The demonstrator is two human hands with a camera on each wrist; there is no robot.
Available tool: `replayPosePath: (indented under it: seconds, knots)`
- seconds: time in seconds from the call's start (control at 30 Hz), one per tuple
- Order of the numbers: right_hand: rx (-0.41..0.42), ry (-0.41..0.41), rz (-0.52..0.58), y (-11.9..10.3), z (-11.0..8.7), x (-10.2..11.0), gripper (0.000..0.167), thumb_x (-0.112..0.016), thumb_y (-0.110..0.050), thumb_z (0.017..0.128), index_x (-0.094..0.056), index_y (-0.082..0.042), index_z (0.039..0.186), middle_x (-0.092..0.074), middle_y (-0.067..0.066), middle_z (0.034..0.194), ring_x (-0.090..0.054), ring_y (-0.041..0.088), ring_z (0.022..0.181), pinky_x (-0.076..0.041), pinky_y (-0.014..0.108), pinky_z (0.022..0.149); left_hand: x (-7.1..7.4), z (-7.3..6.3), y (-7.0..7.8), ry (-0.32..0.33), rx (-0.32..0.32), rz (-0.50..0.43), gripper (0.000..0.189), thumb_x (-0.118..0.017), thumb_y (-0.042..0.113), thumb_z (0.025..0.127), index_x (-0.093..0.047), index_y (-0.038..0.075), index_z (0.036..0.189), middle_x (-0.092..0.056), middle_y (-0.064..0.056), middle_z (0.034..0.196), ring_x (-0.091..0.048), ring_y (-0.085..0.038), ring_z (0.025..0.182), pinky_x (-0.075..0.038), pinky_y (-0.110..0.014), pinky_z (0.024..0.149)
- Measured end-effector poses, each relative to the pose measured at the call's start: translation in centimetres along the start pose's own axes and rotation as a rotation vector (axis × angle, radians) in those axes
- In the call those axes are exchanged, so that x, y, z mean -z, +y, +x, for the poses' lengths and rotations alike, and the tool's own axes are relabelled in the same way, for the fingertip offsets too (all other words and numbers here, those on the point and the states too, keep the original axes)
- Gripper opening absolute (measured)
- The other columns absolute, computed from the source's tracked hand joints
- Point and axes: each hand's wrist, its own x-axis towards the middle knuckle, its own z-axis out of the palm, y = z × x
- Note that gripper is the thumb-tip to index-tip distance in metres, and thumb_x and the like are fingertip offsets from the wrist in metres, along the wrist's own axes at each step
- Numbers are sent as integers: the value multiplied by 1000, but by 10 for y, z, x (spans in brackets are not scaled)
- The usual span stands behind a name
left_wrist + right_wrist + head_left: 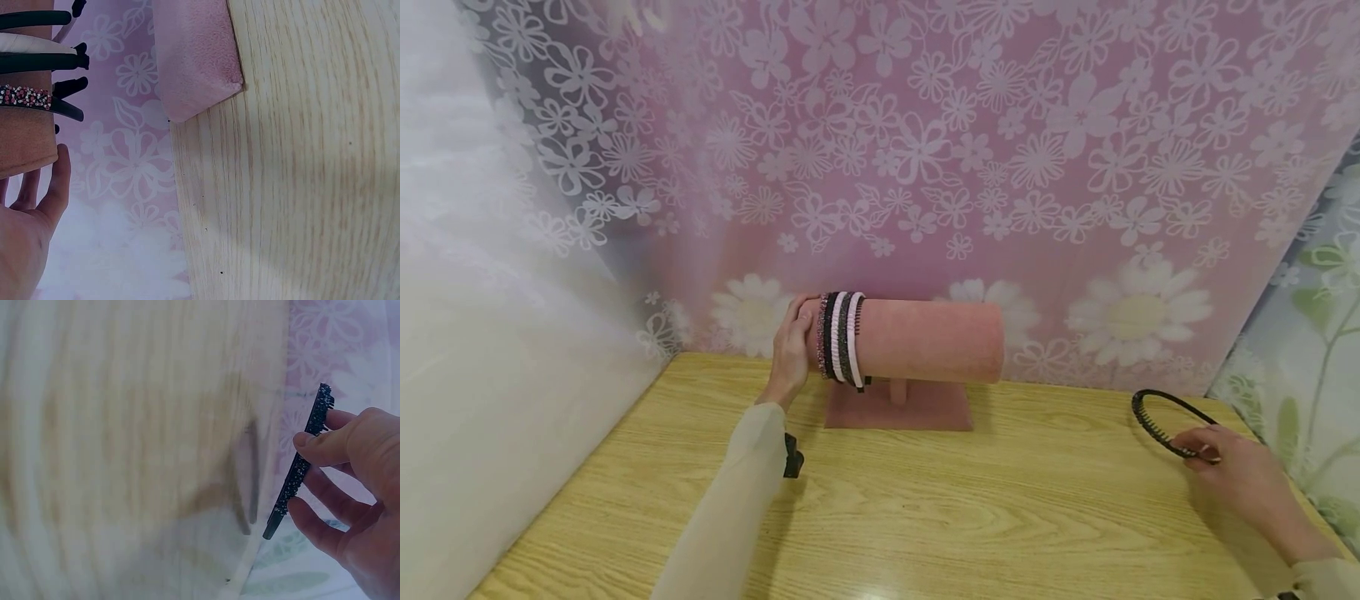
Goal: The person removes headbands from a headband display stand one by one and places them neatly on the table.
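The black headband (1146,422), in the head view, is at the far right of the wood-grain table (925,517), pinched in the right hand (1247,479). Well to the left, the left hand (788,354) grips the left end of a pink roll (932,340) on a stand base (898,410); several headbands (842,337) ring the roll just beside that hand.

In the left wrist view, its fingers spread apart around the roll's end.

In the right wrist view, thumb and fingers clamp the black headband, which glitters with small studs.
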Motion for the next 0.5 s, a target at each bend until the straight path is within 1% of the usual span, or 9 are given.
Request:
replayPosePath:
  seconds: [0.07,0.2,0.27,0.33,0.43,0.5]
  knots:
    - [-8,-18,-8,4,0,0,25,-82,2,73,-75,-13,90,-74,6,81,-60,-2,62,-44,24,54,0,0,0,-2,-4,4,50,-28,39,108,-47,24,152,-51,-3,154,-49,-27,139,-34,-49,120]
    - [-36,-47,5,11,1,0,24,-79,2,71,-75,-13,90,-74,6,81,-54,-10,63,-45,24,56,0,0,0,3,-8,18,51,-28,41,108,-47,23,152,-53,-3,152,-51,-28,137,-36,-49,119]
    - [-57,-83,14,15,2,0,23,-78,2,72,-75,-11,91,-74,8,83,-56,-7,65,-47,27,57,0,0,0,5,-6,16,51,-28,41,108,-47,23,152,-53,-4,152,-51,-28,138,-35,-50,119]
    - [-84,-125,16,17,4,1,21,-76,2,74,-75,-9,93,-74,11,86,-60,-1,66,-50,31,58,0,0,0,6,-2,10,50,-29,39,108,-47,23,152,-52,-3,153,-50,-28,139,-34,-49,120]
    - [-114,-196,4,22,5,2,18,-73,2,77,-74,-4,94,-74,14,88,-65,18,68,-52,39,60,0,0,1,7,5,1,50,-29,38,108,-47,23,152,-51,-4,154,-49,-28,140,-33,-49,121]
    - [-125,-208,-7,23,4,2,18,-72,3,77,-74,-4,93,-74,15,87,-65,23,69,-52,40,60,-1,-1,1,10,8,-2,50,-29,38,108,-48,23,151,-51,-4,154,-49,-28,139,-33,-49,121]
